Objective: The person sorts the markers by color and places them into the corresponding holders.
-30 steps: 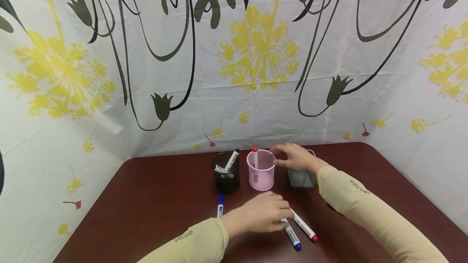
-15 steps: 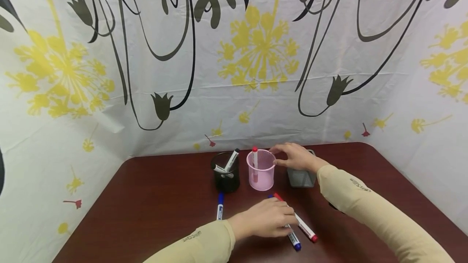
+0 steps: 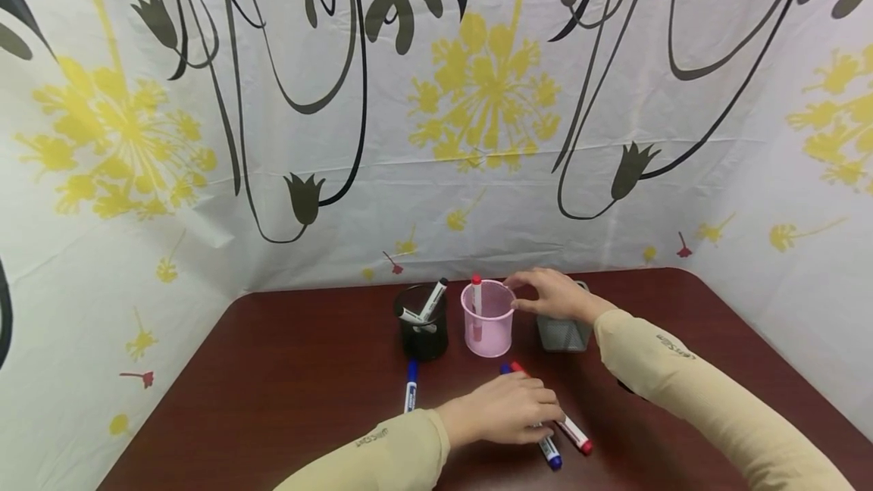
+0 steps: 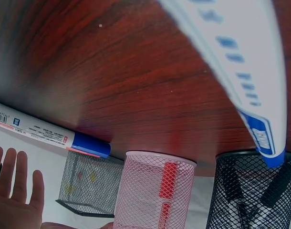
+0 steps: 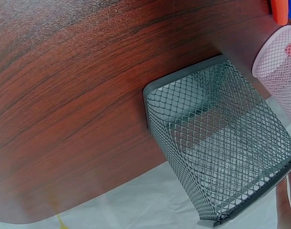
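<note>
In the head view, my left hand (image 3: 508, 409) hovers palm down over two whiteboard markers, one with blue ends (image 3: 550, 452) and one with red ends (image 3: 575, 434). Its fingers cover their middles; contact is unclear. In the left wrist view, the fingers (image 4: 21, 183) look fairly straight, holding nothing. A blue-capped marker (image 4: 45, 132) runs past them. My right hand (image 3: 554, 294) holds the right rim of a pink mesh pen cup (image 3: 488, 333), thumb in front and fingers behind. A red-capped marker (image 3: 477, 296) stands in that cup.
A black mesh pen cup (image 3: 424, 342) with black-and-white markers stands left of the pink one. Another blue-capped marker (image 3: 411, 389) lies before it. A grey mesh holder (image 5: 222, 124) stands right of the pink cup, partly under my right hand. Behind the table hangs a patterned cloth (image 3: 382, 248).
My left hand has shifted right over the two markers, uncovering their blue and red far ends. My right hand stays at the pink cup's rim.
</note>
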Available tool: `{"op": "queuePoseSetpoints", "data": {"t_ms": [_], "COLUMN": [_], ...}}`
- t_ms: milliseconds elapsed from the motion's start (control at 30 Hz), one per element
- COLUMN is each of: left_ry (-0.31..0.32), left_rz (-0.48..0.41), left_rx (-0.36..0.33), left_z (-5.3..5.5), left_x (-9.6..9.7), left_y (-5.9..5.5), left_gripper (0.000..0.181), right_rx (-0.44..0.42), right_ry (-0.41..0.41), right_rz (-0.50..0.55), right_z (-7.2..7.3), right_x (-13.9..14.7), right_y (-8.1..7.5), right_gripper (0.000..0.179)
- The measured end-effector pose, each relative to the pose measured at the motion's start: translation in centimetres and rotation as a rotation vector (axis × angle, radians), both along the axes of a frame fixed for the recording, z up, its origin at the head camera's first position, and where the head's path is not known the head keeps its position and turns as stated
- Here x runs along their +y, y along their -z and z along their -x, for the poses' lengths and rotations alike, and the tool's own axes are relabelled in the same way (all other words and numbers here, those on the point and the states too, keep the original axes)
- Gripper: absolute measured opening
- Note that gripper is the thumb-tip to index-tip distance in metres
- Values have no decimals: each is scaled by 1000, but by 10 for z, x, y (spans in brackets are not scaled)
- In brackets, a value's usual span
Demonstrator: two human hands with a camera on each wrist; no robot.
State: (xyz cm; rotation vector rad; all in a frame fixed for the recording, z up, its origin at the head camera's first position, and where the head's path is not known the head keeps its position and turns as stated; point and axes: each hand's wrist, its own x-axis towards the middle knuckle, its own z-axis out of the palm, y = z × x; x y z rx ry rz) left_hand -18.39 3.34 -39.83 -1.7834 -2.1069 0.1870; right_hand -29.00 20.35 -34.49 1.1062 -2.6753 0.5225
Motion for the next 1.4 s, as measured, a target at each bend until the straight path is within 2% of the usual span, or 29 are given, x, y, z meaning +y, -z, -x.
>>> {"op": "queuePoseSetpoints", "data": {"t_ms": [400, 1000, 1233, 1400], "left_ry": [-20, -68, -62, -66], "left_rz": [73, 63, 35, 52], "left_rx": [-42, 67, 87, 99], "left_z": [4, 4, 4, 2], "left_x": [10, 18, 20, 22], "left_y": [8, 17, 17, 16], "left_gripper": [21, 24, 15, 10], "right_rx": [-14, -11, 2, -5], "right_ry": [11, 17, 6, 2], "right_rz": [6, 12, 9, 12], "right_z": [0, -2, 0, 0], "right_x": [2, 1, 2, 2], "right_y": [1, 2, 3, 3], "right_gripper": [37, 37, 37, 37]}}
